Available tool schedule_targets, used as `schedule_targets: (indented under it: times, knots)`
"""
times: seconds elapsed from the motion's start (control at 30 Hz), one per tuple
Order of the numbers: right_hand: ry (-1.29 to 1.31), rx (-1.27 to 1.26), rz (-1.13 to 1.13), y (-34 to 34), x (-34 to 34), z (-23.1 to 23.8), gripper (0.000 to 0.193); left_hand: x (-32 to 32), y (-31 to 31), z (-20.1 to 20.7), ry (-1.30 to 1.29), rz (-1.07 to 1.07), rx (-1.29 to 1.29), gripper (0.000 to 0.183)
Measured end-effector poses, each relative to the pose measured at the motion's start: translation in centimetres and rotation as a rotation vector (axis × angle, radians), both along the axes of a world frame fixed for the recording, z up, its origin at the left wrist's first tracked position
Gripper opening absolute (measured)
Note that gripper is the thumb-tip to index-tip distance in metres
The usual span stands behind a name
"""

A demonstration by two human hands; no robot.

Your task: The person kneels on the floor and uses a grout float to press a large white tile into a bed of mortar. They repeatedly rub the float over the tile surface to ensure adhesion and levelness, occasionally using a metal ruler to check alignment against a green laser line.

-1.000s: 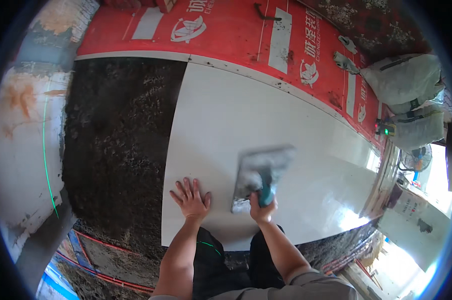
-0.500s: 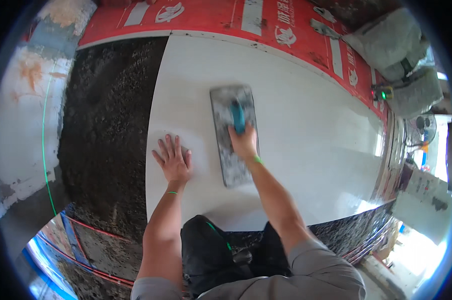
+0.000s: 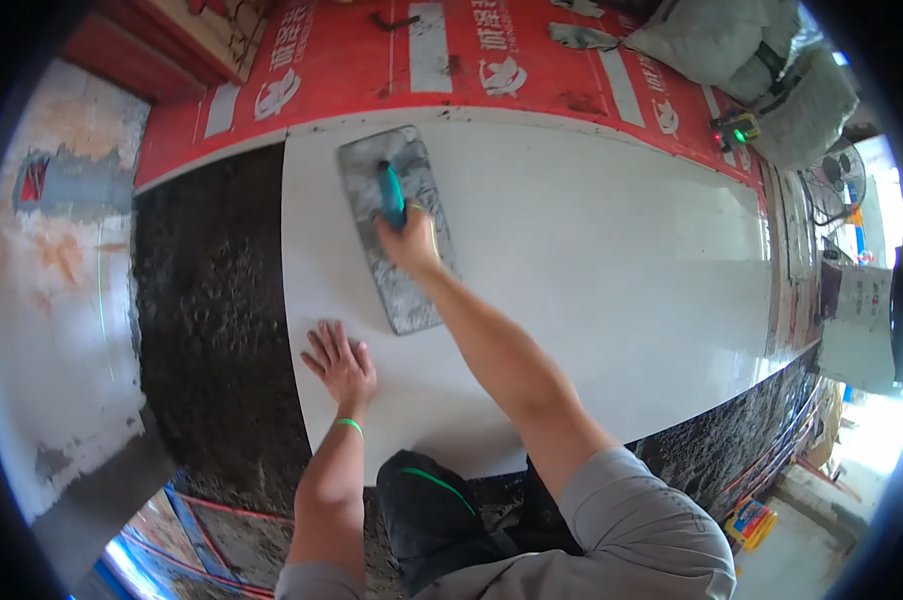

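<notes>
A large white tile [image 3: 591, 270] lies flat in front of me, and my knees are at its near edge. My right hand [image 3: 411, 243] is wrapped round the teal handle of a long grey rectangular float [image 3: 411, 295], whose flat base rests on the tile's left half, slightly tilted from upright in the picture. Nearer to me, my left hand [image 3: 343, 368] lies flat on the tile with its fingers spread, close to the left edge. It holds nothing.
Dark rough mortar [image 3: 211, 290] borders the tile on the left. Red printed sheeting [image 3: 371, 60] covers the floor beyond it. A laser level [image 3: 739, 132] with a green light stands at the far right near grey bags [image 3: 806, 110]. Red pipes [image 3: 241, 512] run at lower left.
The float in my right hand has moved left and farther away across the tile. My left hand stays flat near the left edge. The whole view has shifted.
</notes>
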State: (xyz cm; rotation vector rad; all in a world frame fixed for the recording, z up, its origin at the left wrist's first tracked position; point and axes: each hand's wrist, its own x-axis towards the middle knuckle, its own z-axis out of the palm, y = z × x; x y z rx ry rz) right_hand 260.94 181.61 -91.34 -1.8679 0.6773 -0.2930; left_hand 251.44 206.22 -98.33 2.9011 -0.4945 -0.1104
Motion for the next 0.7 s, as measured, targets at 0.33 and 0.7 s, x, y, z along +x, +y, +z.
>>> schedule_targets:
  times: [0.33, 0.7]
  knots:
    - [0.169, -0.153, 0.144, 0.7, 4.3, -2.4, 0.036, -1.0, -2.5, 0.1, -0.015, -0.037, -0.037, 0.060]
    - [0.361, 0.049, 0.169, -2.5, -4.0, -1.2, 0.029, 0.4, -0.3, -0.7, -0.101, -0.074, -0.022, 0.057]
